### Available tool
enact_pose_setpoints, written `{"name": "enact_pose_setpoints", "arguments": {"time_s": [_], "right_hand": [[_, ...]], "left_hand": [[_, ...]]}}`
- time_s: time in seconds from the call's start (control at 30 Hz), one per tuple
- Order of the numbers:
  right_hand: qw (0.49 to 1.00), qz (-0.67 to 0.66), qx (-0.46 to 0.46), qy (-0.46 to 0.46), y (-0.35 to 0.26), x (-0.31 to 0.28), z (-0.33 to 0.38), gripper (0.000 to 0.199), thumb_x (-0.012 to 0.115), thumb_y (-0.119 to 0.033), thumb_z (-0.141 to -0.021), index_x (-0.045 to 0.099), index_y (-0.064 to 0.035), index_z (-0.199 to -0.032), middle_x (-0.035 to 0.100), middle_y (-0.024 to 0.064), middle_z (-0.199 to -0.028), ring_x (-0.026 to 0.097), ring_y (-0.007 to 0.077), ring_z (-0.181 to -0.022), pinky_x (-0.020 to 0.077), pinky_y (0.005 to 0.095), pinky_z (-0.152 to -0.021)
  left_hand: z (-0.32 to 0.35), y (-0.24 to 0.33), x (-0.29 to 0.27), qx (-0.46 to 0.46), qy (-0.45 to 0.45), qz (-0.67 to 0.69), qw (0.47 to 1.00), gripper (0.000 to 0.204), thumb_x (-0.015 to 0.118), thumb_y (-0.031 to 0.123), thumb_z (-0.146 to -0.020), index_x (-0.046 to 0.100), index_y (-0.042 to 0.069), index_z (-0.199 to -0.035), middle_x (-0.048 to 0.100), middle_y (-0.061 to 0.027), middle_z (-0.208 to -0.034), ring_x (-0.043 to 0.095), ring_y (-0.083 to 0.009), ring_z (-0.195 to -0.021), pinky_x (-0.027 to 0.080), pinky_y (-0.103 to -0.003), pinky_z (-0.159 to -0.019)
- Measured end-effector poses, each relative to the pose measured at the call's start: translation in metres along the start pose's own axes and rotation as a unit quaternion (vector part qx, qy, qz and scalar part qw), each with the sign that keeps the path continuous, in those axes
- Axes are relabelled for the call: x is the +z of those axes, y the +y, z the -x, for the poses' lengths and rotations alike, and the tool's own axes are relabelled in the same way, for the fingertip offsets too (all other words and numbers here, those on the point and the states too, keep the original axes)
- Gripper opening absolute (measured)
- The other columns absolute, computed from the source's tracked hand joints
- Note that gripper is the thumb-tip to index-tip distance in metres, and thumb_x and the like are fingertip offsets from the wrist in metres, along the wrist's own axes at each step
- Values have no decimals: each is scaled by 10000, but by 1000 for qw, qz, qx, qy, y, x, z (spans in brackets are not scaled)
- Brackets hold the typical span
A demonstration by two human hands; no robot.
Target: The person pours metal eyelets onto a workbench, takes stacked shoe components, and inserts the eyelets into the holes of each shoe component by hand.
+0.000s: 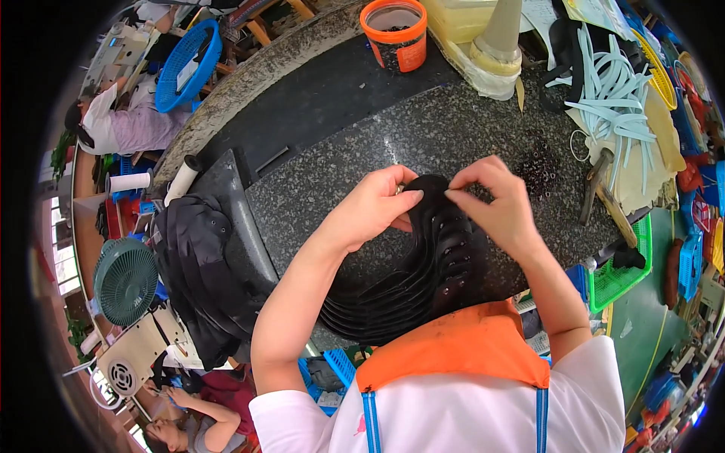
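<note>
A fanned row of black shoe-upper-like pieces (pixel 393 291) lies overlapped on the speckled stone tabletop (pixel 325 162), with small shiny dots along their edges. At the far end of the row, my left hand (pixel 377 202) pinches the rounded tip of the top black piece (pixel 432 185) between thumb and fingers. Just right of that tip, my right hand (pixel 495 202) is closed in a pinch, its fingertips at the piece's edge. Whatever sits between those fingertips is too small to make out. A scatter of tiny dark rings, like eyelets (pixel 538 170), lies to the right.
Beyond my right hand lie a hammer (pixel 610 198) and pale blue strips (pixel 615 98). An orange tub (pixel 394 36) and a grey cone (pixel 498 41) stand at the back. More black pieces (pixel 200 264) are heaped left, near a green fan (pixel 126 281). Other people sit at left.
</note>
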State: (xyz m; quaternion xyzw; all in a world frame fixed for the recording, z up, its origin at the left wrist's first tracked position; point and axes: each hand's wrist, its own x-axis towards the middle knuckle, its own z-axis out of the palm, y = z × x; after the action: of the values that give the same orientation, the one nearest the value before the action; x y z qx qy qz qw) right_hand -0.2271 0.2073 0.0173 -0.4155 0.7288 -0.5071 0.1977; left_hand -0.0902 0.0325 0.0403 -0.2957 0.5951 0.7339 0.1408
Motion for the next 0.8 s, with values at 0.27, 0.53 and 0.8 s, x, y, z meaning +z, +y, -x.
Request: {"name": "enact_pose_setpoints", "arguments": {"time_s": [0.27,0.53,0.8], "right_hand": [[982,98,-145,66,8,19,6,188,780,-76,-735,734,-91,-917,640,12,-892,583,231,-872,470,370,-762],[975,213,-34,56,16,-33,5,328,728,-97,-805,704,-77,-1131,624,110,-1112,574,308,-1080,451,401,-954],[882,456,-110,50,43,-51,19,369,717,-183,-846,661,-60,-1189,580,97,-1194,538,312,-1109,434,435,-945]], "left_hand": [[3,0,9,46,-11,20,999,175,633,86,-948,638,1,-1101,681,10,-931,628,-32,-813,522,-207,-722],[-11,-13,8,130,82,-27,988,158,719,80,-873,675,1,-1003,694,-41,-883,640,-96,-804,508,-247,-729],[-28,-37,25,333,267,-514,744,20,578,58,-847,596,61,-837,672,-120,-755,663,-347,-647,509,-431,-530]]}}
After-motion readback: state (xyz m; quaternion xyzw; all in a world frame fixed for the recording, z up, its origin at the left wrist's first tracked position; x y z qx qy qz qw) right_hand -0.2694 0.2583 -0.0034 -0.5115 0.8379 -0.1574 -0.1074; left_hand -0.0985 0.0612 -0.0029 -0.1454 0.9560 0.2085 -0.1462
